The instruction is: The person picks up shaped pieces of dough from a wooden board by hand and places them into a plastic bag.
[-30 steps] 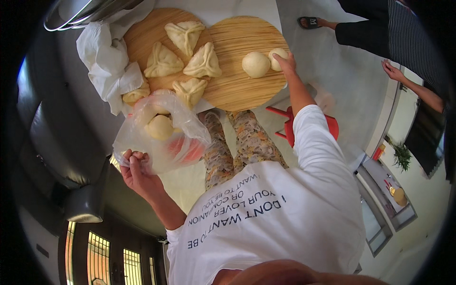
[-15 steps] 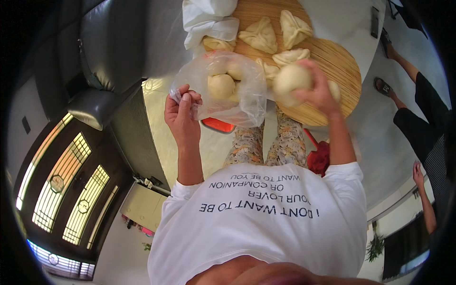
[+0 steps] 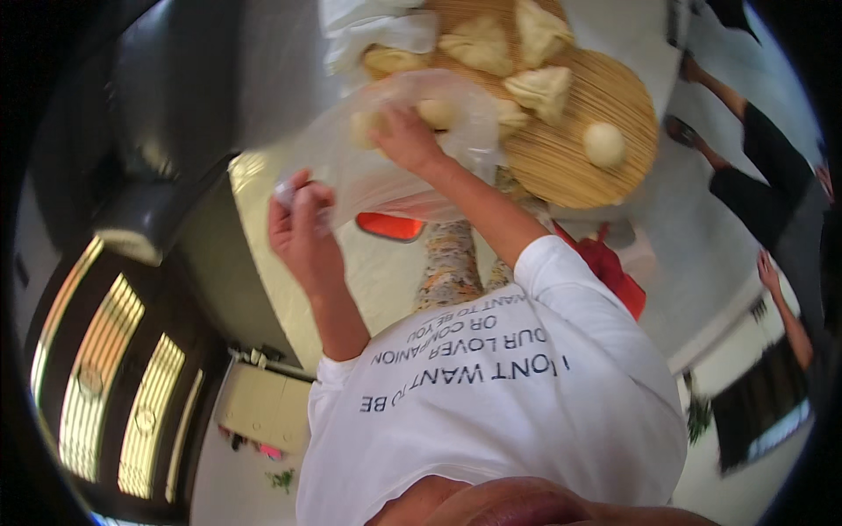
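A clear plastic bag (image 3: 338, 188) is spread in front of me, with pale round dough buns (image 3: 436, 113) in it. My left hand (image 3: 303, 219) pinches the bag's gathered edge at its left side. Into the bag reaches my right hand (image 3: 408, 140), right among the buns and touching at least one. Its fingertips are blurred and partly hidden, so its grip is unclear. Beyond the bag, folded three-cornered buns (image 3: 478, 44) lie on a woven bamboo tray (image 3: 618, 96). One smooth round bun (image 3: 605, 145) rests alone near the tray's right edge.
A white cloth or bag (image 3: 377, 31) covers part of the tray at the far left. Below the bag is a red-orange tray (image 3: 390, 226). Dark sofas (image 3: 184, 114) stand on the left. At the right are another person's legs (image 3: 724, 96) and hand (image 3: 769, 270).
My right hand, which held a round bun over the tray, has moved left into the bag. The left hand has shifted slightly left and down, still pinching the bag. The whole view has shifted.
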Demonstrator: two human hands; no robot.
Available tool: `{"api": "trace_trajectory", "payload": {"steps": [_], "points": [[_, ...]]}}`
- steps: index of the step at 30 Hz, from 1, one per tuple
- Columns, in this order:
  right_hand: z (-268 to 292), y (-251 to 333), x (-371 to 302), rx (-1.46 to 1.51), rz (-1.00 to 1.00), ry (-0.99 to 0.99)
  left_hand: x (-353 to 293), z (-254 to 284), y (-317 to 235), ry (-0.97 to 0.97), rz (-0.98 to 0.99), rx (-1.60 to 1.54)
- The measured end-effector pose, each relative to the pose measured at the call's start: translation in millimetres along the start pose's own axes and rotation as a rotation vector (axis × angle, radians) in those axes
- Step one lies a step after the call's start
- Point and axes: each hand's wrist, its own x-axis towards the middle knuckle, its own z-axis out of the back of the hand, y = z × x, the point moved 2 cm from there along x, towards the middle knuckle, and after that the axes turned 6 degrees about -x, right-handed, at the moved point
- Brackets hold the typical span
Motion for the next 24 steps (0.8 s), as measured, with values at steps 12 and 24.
{"api": "trace_trajectory", "payload": {"steps": [12,24], "points": [[257,-195,-121,-0.762,-0.732,-0.307,1,-16,19,0.128,0.060,-0.021],[264,-216,-127,0.169,-0.855,-0.475,3,-16,28,0.111,0.053,0.093]]}}
